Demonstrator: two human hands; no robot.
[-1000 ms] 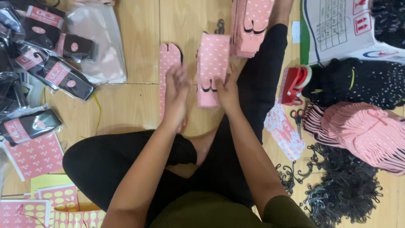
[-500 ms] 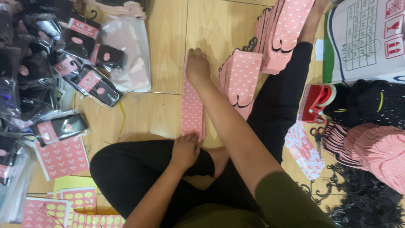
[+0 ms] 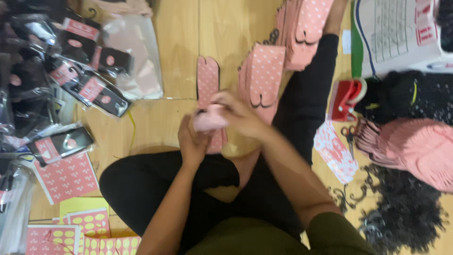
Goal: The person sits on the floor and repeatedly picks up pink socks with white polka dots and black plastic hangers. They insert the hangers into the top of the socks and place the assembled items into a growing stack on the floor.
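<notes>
Pink sock [image 3: 210, 119], frame centre, is bunched between both hands above the polka-dot card [image 3: 208, 89] on the wooden floor. Half a second earlier the right hand [image 3: 238, 113] reached to the card's top; now it has drawn back to meet the left hand [image 3: 192, 141]. Both grips close on the sock. Card stacks [image 3: 264, 78] lie right.

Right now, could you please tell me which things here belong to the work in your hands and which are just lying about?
In use:
- left hand and right hand, together on a blurred pink piece
- pink dotted card on the floor
- stack of pink dotted cards

Lying about:
- red tape dispenser
- scissors
- yellow-dot sticker sheets
- bagged packs
- clear plastic bag
</notes>
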